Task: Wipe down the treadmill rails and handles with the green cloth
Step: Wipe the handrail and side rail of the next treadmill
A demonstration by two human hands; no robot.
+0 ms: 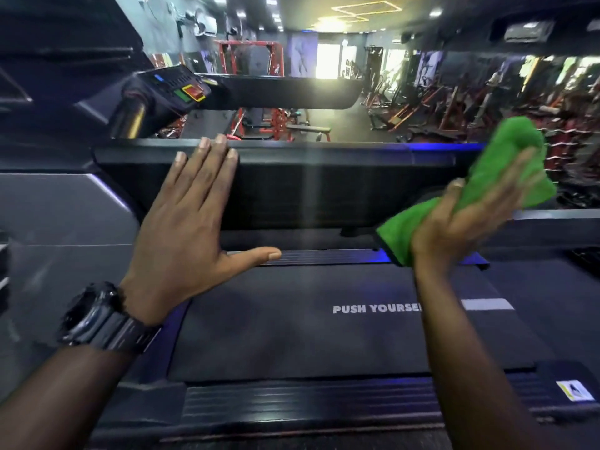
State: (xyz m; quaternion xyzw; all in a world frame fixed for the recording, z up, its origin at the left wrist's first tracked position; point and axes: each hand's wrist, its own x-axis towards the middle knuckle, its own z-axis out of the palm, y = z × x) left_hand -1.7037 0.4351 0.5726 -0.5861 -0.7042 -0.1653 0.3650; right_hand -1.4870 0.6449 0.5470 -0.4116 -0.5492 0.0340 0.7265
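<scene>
The cloth (480,186) is sitting bunched in the right hand (461,222), raised off the machine above the right end of the rail (324,151), apparently not touching it. The right fingers are blurring with motion; they are curling loosely round the wad, thumb pinching it. The left hand (185,228) is lying flat, fingers straight and spread, tips resting on the rail's top edge, thumb stretched out, holding nothing. A watch (97,319) is sitting on that wrist. To wipe well, I judge the cloth should be pressed flat onto the rail and drawn in one long pass toward the left hand, which should be lifting clear. The belt (292,319) below, reading PUSH YOURSE, needs no wiping.
</scene>
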